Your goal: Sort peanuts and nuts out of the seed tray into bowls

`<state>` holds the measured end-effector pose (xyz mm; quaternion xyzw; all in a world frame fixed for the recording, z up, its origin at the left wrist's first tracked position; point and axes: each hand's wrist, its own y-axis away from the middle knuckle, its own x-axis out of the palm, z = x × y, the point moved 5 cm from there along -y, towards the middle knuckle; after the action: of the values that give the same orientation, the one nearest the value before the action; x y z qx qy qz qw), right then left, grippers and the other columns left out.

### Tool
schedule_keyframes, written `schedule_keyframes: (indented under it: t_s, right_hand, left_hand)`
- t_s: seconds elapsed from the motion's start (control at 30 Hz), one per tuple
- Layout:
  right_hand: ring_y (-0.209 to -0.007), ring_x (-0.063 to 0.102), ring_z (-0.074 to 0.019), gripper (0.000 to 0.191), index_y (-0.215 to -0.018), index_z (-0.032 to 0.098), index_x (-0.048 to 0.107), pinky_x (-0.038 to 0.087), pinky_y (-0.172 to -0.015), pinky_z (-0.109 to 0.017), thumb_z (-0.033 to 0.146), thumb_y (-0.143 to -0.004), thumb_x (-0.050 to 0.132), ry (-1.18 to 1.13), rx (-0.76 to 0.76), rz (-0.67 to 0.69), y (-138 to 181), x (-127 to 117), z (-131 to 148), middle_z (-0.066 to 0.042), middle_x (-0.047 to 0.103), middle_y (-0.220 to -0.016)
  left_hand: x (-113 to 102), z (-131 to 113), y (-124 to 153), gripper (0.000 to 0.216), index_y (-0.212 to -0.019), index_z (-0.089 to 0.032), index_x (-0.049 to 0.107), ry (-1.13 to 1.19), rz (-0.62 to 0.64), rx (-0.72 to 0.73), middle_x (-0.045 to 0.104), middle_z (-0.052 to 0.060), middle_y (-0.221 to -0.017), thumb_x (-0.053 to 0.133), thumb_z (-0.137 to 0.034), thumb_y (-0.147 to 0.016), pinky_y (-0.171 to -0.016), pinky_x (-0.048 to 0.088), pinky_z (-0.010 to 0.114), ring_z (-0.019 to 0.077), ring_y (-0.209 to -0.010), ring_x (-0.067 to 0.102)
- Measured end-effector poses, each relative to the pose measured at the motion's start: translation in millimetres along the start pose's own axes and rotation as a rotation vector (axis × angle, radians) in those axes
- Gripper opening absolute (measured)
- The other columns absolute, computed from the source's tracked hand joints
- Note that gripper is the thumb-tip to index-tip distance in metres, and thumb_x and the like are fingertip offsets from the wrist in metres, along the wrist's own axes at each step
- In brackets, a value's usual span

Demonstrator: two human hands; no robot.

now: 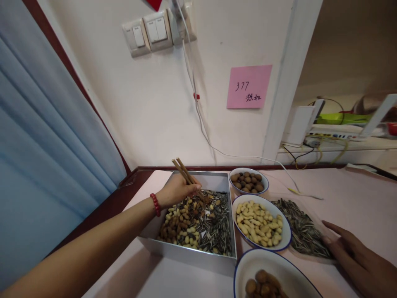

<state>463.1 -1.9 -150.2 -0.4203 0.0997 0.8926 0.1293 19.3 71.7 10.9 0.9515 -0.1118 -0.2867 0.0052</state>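
Observation:
My left hand (177, 191) is closed round a pair of brown chopsticks (186, 176), whose tips dip into a square metal tray (189, 252) of mixed peanuts, sunflower seeds and brown nuts. A red bead bracelet sits on that wrist. My right hand (356, 252) lies flat with fingers spread on the pink table, touching the edge of a pile of sunflower seeds (299, 225). Beside the tray stands a white bowl of peanuts (262, 221).
A small bowl of brown nuts (248, 180) stands behind the peanuts, and another bowl with a few brown nuts (273, 277) is at the near edge. A white cable (198, 111) hangs from wall sockets. A pink note (249, 86) is on the wall. Blue curtain on the left.

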Motion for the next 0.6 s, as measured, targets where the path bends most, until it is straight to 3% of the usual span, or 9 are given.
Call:
schedule_keyframes:
  t_s: [0.17, 0.37, 0.6]
  right_hand:
    - [-0.104, 0.069, -0.0356, 0.097, -0.140, 0.024, 0.051, 0.050, -0.095, -0.048, 0.086, -0.071, 0.025, 0.004, 0.036, 0.049, 4, -2, 6, -0.011, 0.071, -0.122]
    - [-0.113, 0.065, -0.0351, 0.105, -0.144, 0.022, 0.045, 0.046, -0.101, -0.046, 0.088, -0.067, 0.019, 0.017, 0.068, 0.094, 7, -2, 13, -0.013, 0.066, -0.130]
    - [-0.114, 0.064, -0.0346, 0.105, -0.143, 0.022, 0.046, 0.046, -0.101, -0.045, 0.088, -0.067, 0.020, 0.007, 0.061, 0.085, 7, -3, 12, -0.012, 0.065, -0.132]
  left_hand:
    - [0, -12, 6, 0.024, -0.090, -0.014, 0.072, -0.029, 0.016, 0.043, 0.073, 0.007, -0.081, 0.068, -0.036, -0.082, -0.070, 0.055, 0.030, 0.0185, -0.074, 0.067]
    - [16, 2, 4, 0.024, -0.087, -0.015, 0.073, -0.042, 0.079, 0.077, 0.070, 0.005, -0.075, 0.070, -0.038, -0.079, -0.065, 0.050, 0.028, 0.0178, -0.069, 0.062]
    - [18, 8, 0, 0.029, -0.090, -0.014, 0.072, -0.006, 0.085, 0.065, 0.070, 0.007, -0.077, 0.070, -0.040, -0.078, -0.066, 0.051, 0.029, 0.0184, -0.071, 0.063]
